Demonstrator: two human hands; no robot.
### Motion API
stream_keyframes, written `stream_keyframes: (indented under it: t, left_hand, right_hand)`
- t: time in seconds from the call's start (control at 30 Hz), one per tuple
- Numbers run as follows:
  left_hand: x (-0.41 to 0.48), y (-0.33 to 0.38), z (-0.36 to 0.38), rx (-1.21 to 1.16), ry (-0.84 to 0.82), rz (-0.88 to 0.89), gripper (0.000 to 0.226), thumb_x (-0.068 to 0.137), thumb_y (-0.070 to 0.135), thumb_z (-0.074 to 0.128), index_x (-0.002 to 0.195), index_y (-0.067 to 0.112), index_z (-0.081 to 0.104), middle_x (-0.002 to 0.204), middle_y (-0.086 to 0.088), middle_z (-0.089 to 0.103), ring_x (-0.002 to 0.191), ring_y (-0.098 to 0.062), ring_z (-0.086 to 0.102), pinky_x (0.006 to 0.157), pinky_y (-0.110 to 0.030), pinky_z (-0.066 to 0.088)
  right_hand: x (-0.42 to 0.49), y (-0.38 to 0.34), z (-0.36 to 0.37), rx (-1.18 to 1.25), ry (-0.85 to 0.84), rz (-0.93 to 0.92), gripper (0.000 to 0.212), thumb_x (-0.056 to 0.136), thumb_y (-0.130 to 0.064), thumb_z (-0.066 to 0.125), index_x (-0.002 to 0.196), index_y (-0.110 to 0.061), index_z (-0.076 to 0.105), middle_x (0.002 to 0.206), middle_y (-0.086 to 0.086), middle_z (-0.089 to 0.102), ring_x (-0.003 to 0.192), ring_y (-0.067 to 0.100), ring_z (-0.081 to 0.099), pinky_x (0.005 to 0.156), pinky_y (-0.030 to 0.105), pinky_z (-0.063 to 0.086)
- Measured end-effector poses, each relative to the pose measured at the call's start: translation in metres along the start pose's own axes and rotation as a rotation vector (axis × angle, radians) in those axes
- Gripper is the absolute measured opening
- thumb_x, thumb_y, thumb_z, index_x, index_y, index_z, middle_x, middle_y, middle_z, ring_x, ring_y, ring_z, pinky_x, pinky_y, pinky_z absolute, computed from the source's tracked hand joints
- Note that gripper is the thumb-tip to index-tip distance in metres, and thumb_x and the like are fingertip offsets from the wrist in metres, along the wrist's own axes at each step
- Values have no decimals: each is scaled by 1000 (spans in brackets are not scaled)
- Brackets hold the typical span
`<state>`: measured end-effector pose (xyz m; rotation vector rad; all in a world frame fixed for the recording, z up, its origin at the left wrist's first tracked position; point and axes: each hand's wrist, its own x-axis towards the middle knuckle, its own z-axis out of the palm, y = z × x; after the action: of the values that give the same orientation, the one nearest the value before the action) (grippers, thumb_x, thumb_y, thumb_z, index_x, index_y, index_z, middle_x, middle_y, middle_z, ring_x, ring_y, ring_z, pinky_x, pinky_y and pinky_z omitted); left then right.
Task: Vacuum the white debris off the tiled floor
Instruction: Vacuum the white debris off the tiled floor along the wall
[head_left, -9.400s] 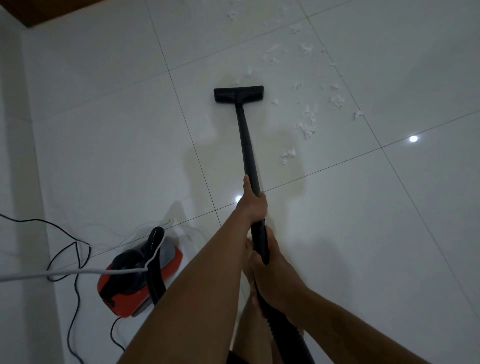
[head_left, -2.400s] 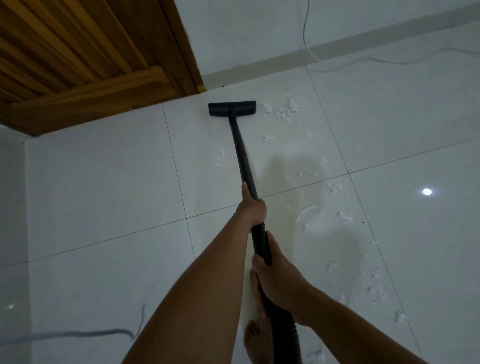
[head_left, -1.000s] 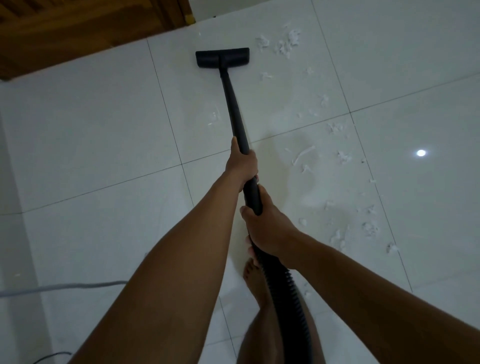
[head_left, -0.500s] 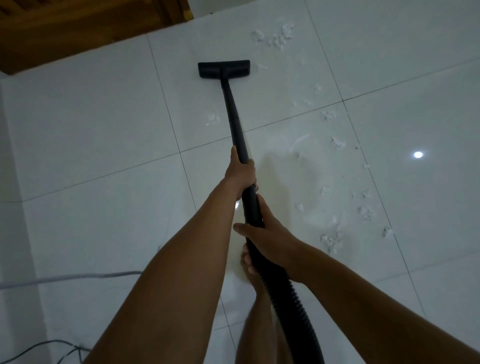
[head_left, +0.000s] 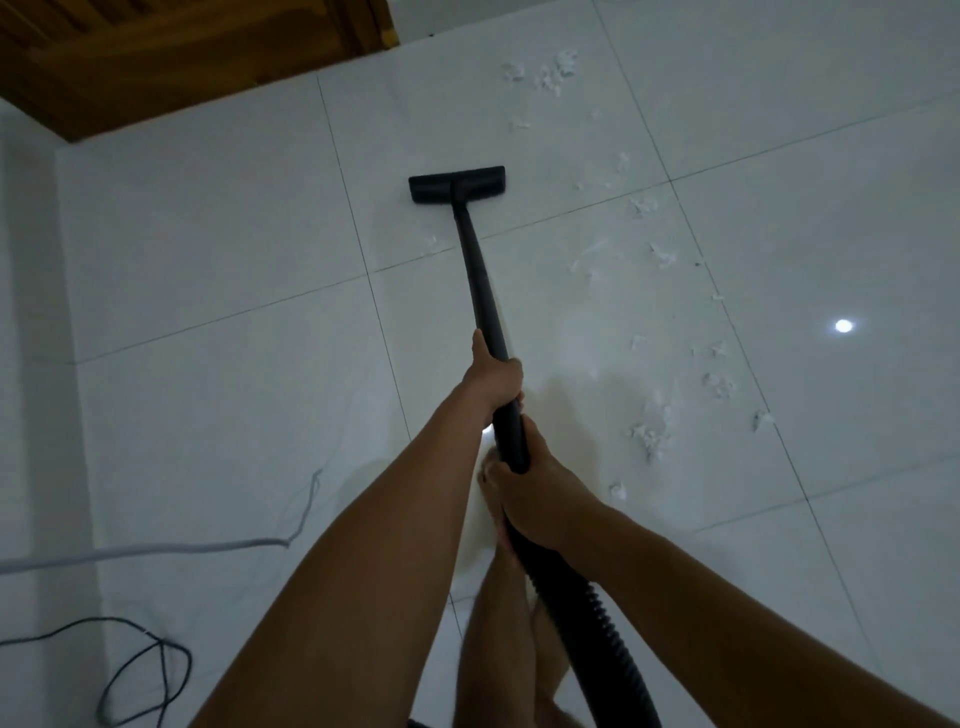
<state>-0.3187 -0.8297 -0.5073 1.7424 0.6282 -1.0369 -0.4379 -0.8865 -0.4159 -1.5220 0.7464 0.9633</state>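
One black vacuum tube (head_left: 483, 291) ends in one flat nozzle (head_left: 457, 186) resting on the tiled floor (head_left: 208, 364); two hands hold the tube. The left hand (head_left: 493, 376) is wrapped round it nearer the nozzle, thumb lying along the tube; the right hand (head_left: 535, 493) is clasped round it farther back, just where the one ribbed hose (head_left: 597, 613) begins. The white debris (head_left: 652, 431) lies right of the nozzle in loose scraps, well over a dozen, too small and scattered to count exactly; one cluster (head_left: 545, 75) lies beyond the nozzle to its right; one lone scrap (head_left: 431, 241) lies just short of it on the left; none touches the nozzle. One wooden door (head_left: 156, 52) stands beyond the nozzle to the left, cut off by the top edge. Two lines lie well back from the nozzle on the left: one pale cord (head_left: 156, 548) and one black cable (head_left: 165, 670), both cut off at the edge. One light spot (head_left: 843, 326) shines far right of the nozzle. Bare legs (head_left: 498, 623) are mostly hidden under the arms; the hose runs off the bottom edge.
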Motion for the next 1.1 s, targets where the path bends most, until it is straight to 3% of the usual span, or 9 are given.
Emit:
stream_keyframes:
  t: [0.1, 0.2, 0.43, 0.53, 0.63, 0.8, 1.0, 1.07, 1.1]
  left_hand:
    - [-26, -33, 13, 46, 12, 7, 73, 102, 21, 44, 156, 40, -2, 91, -9, 57, 66, -18, 56, 65, -36, 58]
    - [-49, -62, 25, 97, 10, 14, 74, 105, 25, 42, 155, 39, -10, 103, -5, 55, 71, -16, 56, 59, -29, 49]
    - [-72, -122, 38, 126, 15, 6, 75, 103, 27, 43, 154, 43, -9, 110, -9, 59, 81, -25, 63, 87, -45, 57]
    - [-83, -147, 39, 121, 15, 4, 75, 102, 28, 44, 153, 46, -8, 120, -18, 60, 80, -27, 62, 87, -49, 57]
    - [-93, -167, 44, 109, 5, 7, 75, 103, 27, 43, 153, 45, -10, 125, -19, 59, 79, -26, 61, 88, -49, 57]
    - [-108, -203, 51, 121, 11, 8, 74, 103, 28, 41, 152, 46, -12, 100, -17, 61, 73, -25, 59, 86, -48, 58]
    - [-136, -261, 56, 190, 41, 69, 68, 105, 30, 37, 155, 41, -8, 132, -8, 52, 77, -16, 56, 71, -33, 48]
    - [-146, -287, 57, 217, 47, 92, 67, 106, 30, 36, 156, 38, -8, 138, -6, 48, 73, -11, 51, 66, -28, 42]
    - [-150, -297, 58, 223, 53, 91, 67, 106, 30, 36, 156, 38, -8, 142, -6, 46, 72, -10, 49, 66, -28, 42]
  right_hand:
    - [-24, 33, 9, -46, 1, -2, 73, 108, -29, 47, 160, -50, -1, 95, 13, 67, 49, 14, 58, 38, 17, 46]
    - [-44, 63, 16, -77, -2, -13, 73, 109, -27, 44, 161, -47, -4, 97, 8, 63, 54, 13, 57, 37, 15, 43]
    - [-69, 119, 38, -36, -42, -7, 73, 108, -26, 45, 161, -45, -1, 94, 5, 63, 58, 12, 58, 39, 18, 46]
    - [-76, 142, 53, -77, -43, 9, 73, 108, -28, 45, 161, -44, -4, 103, 9, 65, 66, 16, 62, 55, 27, 54]
    - [-87, 164, 61, 34, -58, 50, 74, 108, -27, 45, 156, -55, -3, 92, 16, 64, 55, 18, 60, 48, 29, 54]
    - [-101, 203, 79, 55, -27, 67, 67, 106, -34, 47, 149, -64, 6, 83, 15, 66, 55, 21, 63, 52, 34, 58]
    - [-110, 259, 118, 92, 15, 48, 67, 107, -28, 48, 156, -51, 9, 81, 14, 61, 53, 20, 58, 47, 31, 54]
    - [-123, 277, 133, 72, 21, 18, 68, 108, -27, 46, 160, -44, 6, 95, 13, 61, 67, 24, 65, 53, 36, 59]
    - [-129, 283, 136, 44, 32, -5, 68, 109, -27, 43, 162, -40, 3, 112, 14, 59, 89, 29, 69, 65, 35, 58]
